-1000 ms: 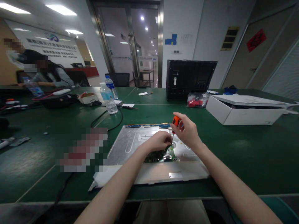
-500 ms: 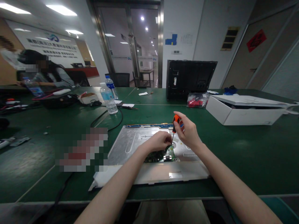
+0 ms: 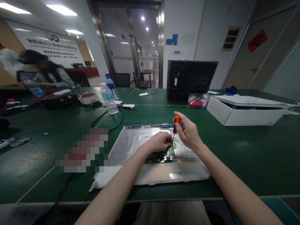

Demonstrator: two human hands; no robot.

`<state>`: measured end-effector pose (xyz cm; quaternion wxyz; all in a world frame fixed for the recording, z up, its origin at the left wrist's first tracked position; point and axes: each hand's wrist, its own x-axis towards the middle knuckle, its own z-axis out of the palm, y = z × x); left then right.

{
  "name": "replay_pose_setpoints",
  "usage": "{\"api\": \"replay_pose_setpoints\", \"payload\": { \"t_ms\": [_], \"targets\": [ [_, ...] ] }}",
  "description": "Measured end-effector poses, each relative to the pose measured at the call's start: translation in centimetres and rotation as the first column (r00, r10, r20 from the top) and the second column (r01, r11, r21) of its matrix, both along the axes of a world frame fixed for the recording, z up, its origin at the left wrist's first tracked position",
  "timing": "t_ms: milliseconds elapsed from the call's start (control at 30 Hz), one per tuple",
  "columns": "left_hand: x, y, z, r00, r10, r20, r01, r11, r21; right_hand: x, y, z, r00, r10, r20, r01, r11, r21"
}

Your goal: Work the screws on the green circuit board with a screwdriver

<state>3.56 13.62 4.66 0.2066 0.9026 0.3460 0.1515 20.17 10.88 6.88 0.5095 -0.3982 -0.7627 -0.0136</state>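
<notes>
My right hand [image 3: 187, 129] grips an orange and black screwdriver [image 3: 176, 120], held nearly upright with its shaft pointing down. The tip reaches the edge of a green circuit board [image 3: 172, 152]. Close beside the tip, my left hand [image 3: 161, 141] has its fingers pinched together at the lower shaft; whether they hold the shaft or a small part is hidden. Both hands are over a flat silver metal panel [image 3: 126, 140] lying on the green table. A narrow blue board strip [image 3: 145, 126] runs along the panel's far edge, and my left forearm covers part of the green board.
Behind the panel stands a black monitor housing [image 3: 191, 79], with a bag of red items [image 3: 198, 101] at its foot. A white box [image 3: 243, 111] is at right. Water bottles [image 3: 109, 100] and a black cable [image 3: 122, 117] are at left. Across the table sits a person [image 3: 52, 72].
My right-hand fingers have shifted around the screwdriver handle, showing more of its black lower part. My left hand stays in place. A standing person in the background has moved left.
</notes>
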Motion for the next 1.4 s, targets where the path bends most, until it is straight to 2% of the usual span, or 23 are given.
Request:
{"api": "replay_pose_setpoints", "payload": {
  "t_ms": [333, 567, 967, 1400],
  "targets": [
    [-0.03, -0.15, 0.20, 1.000, 0.004, 0.003, -0.004, 1.000, 0.006, -0.15, 0.16, 0.06, 0.999, -0.043, 0.006, 0.043, 0.998, 0.046],
    [0.01, -0.06, 0.15, 1.000, 0.002, -0.006, -0.002, 1.000, 0.002, -0.08, -0.08, 0.12, 0.999, 0.029, 0.020, -0.030, 1.000, 0.008],
    [-0.03, -0.04, 0.03, 1.000, 0.011, 0.003, -0.011, 1.000, 0.001, -0.18, 0.23, 0.03, 0.999, -0.049, 0.018, 0.048, 0.998, 0.045],
    [0.00, 0.11, 0.04, 1.000, 0.004, -0.006, -0.004, 1.000, 0.000, -0.17, 0.01, -0.06, 1.000, -0.002, 0.020, 0.002, 1.000, -0.011]
  ]
}}
